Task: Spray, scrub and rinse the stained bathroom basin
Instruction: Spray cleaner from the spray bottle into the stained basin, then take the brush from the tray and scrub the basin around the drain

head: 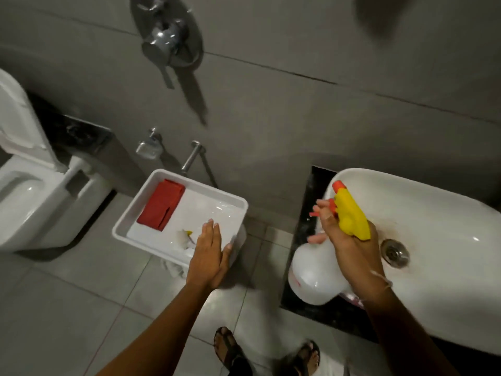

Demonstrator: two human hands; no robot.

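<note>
Our right hand [352,245] grips the spray bottle [320,270] over the basin's [439,234] left rim, hiding its neck, while our left hand [210,253] hovers open above the tray [151,196], whose small contents look blurred.

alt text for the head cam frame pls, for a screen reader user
The right hand grips a white spray bottle with a yellow head at the left rim of a stained white basin. The left hand hovers open over a white tub holding a red cloth.
</note>
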